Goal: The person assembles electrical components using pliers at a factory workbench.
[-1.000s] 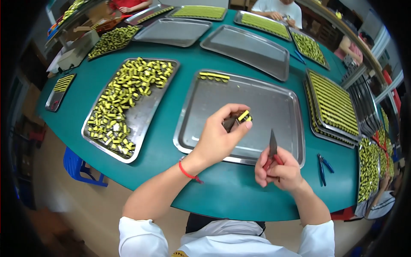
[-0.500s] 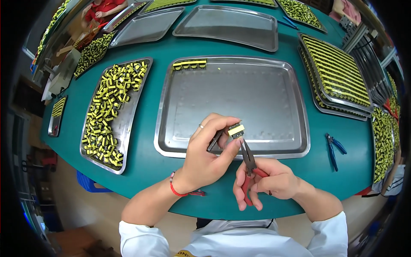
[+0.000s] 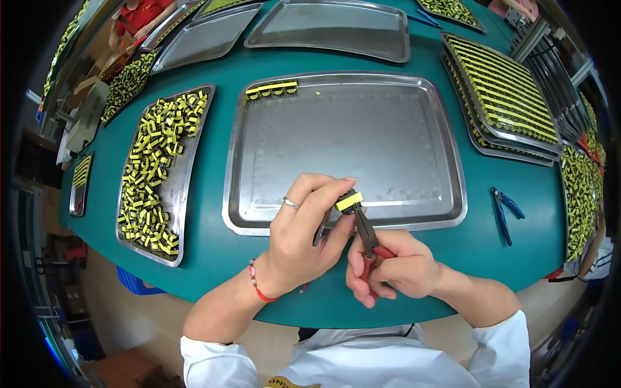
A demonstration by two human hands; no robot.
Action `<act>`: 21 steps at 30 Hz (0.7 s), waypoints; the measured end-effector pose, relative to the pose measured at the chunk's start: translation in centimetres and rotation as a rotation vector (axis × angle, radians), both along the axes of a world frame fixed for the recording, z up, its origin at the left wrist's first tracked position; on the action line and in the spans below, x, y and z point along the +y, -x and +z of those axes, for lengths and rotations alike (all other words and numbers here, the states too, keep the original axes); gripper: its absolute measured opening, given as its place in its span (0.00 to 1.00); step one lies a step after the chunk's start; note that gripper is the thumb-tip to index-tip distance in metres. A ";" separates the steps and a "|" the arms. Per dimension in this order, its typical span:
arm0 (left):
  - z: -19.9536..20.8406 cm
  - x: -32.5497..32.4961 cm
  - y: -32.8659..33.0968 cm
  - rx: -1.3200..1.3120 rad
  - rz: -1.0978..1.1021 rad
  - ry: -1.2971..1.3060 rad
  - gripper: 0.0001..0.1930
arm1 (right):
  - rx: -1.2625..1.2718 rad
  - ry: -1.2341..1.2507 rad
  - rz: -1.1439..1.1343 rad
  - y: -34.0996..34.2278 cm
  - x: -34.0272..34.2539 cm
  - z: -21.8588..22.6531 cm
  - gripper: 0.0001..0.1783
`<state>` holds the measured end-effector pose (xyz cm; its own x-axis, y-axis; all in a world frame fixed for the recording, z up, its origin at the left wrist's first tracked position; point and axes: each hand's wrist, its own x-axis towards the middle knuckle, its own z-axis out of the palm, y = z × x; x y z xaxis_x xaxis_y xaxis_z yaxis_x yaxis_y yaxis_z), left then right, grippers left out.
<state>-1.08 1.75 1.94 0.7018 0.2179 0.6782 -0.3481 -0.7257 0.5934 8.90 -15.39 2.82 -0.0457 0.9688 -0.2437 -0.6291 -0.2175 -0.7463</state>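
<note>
Near the near edge of the metal tray (image 3: 388, 142), the left hand (image 3: 301, 233) pinches a yellow-and-black component (image 3: 350, 202), its band slanting, while pliers (image 3: 366, 234) gripped by the right hand (image 3: 401, 265) meet its near side.

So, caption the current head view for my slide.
Left hand holds a yellow-and-black component while the right hand holds red-handled pliers at its edge.

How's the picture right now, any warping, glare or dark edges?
Head view: fisheye distortion bows the near edge of the green table; corners go black. Head view: a soft pale sheen on the large middle tray. Head view: red-handled pliers and yellow-and-black part look fairly clear.
</note>
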 end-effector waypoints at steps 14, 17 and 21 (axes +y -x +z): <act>0.8 -0.3 0.3 0.026 -0.016 0.012 0.24 | -0.019 0.093 -0.036 0.2 0.2 0.5 0.14; 0.5 -0.6 0.4 0.056 -0.002 0.010 0.24 | -0.029 0.071 -0.007 0.1 0.0 0.2 0.16; 0.1 -0.5 0.5 0.047 -0.002 0.011 0.23 | -0.001 0.059 -0.046 0.9 0.5 1.2 0.16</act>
